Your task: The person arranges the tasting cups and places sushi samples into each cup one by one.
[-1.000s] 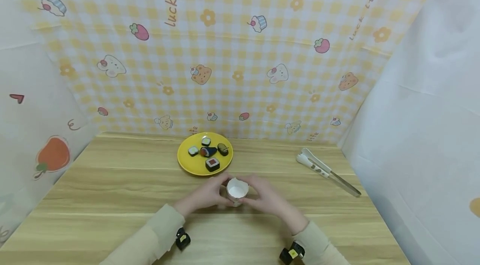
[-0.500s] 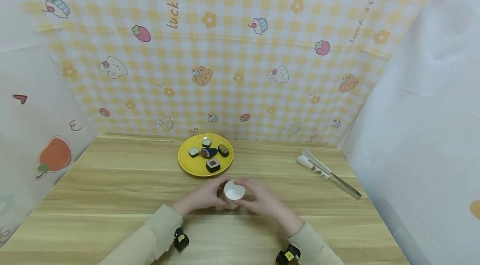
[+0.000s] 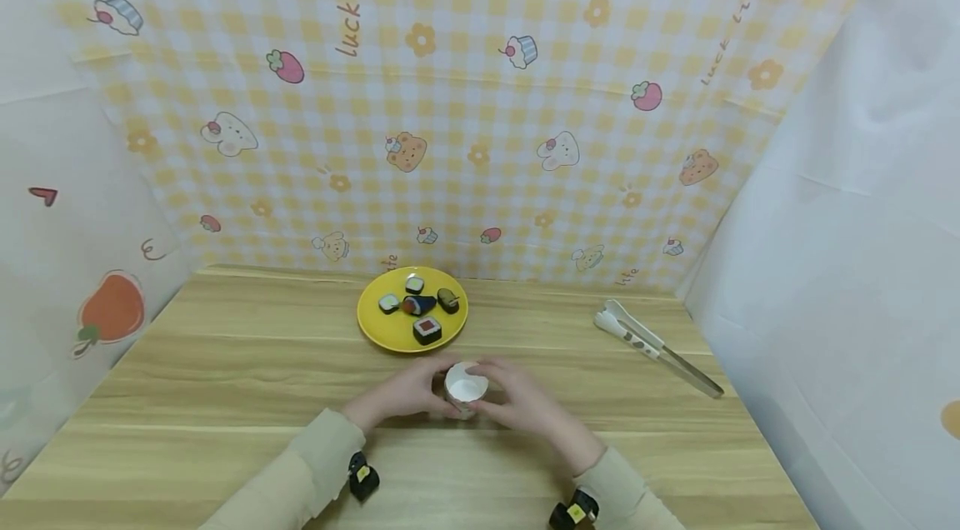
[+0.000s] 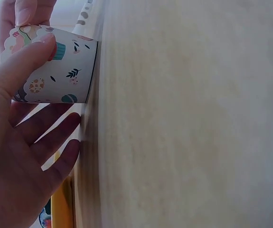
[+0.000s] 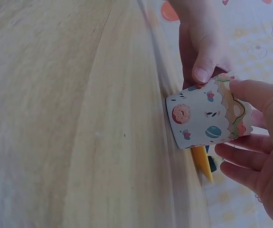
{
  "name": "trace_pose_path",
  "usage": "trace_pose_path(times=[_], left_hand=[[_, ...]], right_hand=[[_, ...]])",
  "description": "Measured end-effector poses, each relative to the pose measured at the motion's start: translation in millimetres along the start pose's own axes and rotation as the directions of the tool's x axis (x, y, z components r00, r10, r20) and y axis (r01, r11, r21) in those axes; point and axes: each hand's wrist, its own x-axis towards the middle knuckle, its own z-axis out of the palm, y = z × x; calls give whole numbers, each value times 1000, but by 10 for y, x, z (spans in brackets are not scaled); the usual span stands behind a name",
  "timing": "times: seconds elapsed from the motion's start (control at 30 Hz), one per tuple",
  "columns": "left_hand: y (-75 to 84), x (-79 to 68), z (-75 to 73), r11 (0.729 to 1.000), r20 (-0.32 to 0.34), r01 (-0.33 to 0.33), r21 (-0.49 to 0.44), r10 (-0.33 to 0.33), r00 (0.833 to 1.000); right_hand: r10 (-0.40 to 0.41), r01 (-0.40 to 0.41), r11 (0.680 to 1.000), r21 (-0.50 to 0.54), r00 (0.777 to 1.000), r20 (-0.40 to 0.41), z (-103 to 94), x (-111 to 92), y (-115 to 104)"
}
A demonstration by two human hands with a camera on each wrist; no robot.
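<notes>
Hands: your left hand (image 3: 410, 390) and right hand (image 3: 519, 398) pinch opposite sides of the white printed paper-looking cup with a scalloped rim (image 3: 466, 387), likely so 2 light grips steady its thin wall.
Cup: upright, its base seemingly on the pale wood-grain tabletop (image 3: 262, 347).
Round yellow plate (image 3: 385, 330): behind the cup, carrying 5 sushi-shaped pieces (image 3: 427, 331), perhaps to group them.
White-and-metal tongs (image 3: 648, 348): lying well apart, right.
Shift: since 1.0 s ago, your cup sits slightly farther left; plate and tongs unmoved.

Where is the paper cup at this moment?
In the head view, the paper cup is low centre, held between the left hand and the right hand, below and slightly right of the yellow plate.
</notes>
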Motion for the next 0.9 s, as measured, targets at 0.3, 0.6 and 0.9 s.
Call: trace_pose_path(times=[0.3, 0.6, 0.9], left_hand=[[-13, 0, 4, 999, 1, 30, 31, -30, 1000], [-27, 9, -3, 998, 8, 58, 30, -58, 998], [-11, 7, -5, 997, 8, 59, 39, -60, 998]], right_hand=[[3, -3, 1000, 14, 1000, 0, -41, -15, -13], [-119, 114, 992, -61, 990, -77, -87, -17, -24], [-229, 218, 962, -163, 972, -52, -124, 7, -56]])
